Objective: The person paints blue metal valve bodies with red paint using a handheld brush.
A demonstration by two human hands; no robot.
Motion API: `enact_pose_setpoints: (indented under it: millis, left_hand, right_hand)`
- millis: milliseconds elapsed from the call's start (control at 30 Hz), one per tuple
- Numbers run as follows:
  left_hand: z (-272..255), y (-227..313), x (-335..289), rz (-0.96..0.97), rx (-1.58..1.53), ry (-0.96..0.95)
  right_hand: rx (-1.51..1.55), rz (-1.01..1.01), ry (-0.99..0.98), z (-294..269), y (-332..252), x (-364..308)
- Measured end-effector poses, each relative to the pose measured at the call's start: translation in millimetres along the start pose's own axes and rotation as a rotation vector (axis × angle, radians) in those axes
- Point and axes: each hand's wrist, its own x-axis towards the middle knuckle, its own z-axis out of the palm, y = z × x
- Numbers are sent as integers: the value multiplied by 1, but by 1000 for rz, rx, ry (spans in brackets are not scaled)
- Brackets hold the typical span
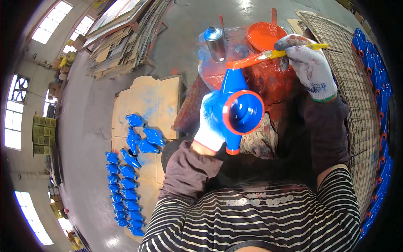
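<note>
My left hand (208, 126), in a white glove smeared with blue, is closed around the side of a glossy blue valve body (233, 82). Its round opening faces up toward me with a red rim, and the small near end is red too. In my right hand (310, 69), gloved and paint-stained, is a paintbrush (278, 53) with a yellow handle. The brush's red-coated bristles lie against the far end of the valve body. Behind the brush stands an open bucket of red paint (255, 37) with a stick in it.
A spray can (216, 49) stands left of the bucket on a paint-covered surface. Several blue valve bodies (131, 194) lie in rows along cardboard (147, 101) at the left. Wire mesh (354, 92) and more red-rimmed blue parts (380, 101) run along the right. Stacked sheets (121, 46) stand far left.
</note>
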Motion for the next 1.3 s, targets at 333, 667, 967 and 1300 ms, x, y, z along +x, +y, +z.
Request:
enact_pose_setpoints:
  millis: [333, 667, 967, 1300]
  left_hand:
    - [3, 13, 3, -137, -504, -99]
    - [23, 11, 0, 541, 1302, 80]
    - [9, 5, 3, -352, -313, -59]
    - [16, 5, 1, -431, -1187, -514]
  right_hand:
    - [-129, 36, 220, 3, -1, 2]
    - [-1125, -325, 54, 45, 24, -6]
    - [-604, -152, 60, 40, -10, -13]
    - [653, 202, 138, -3, 33, 3]
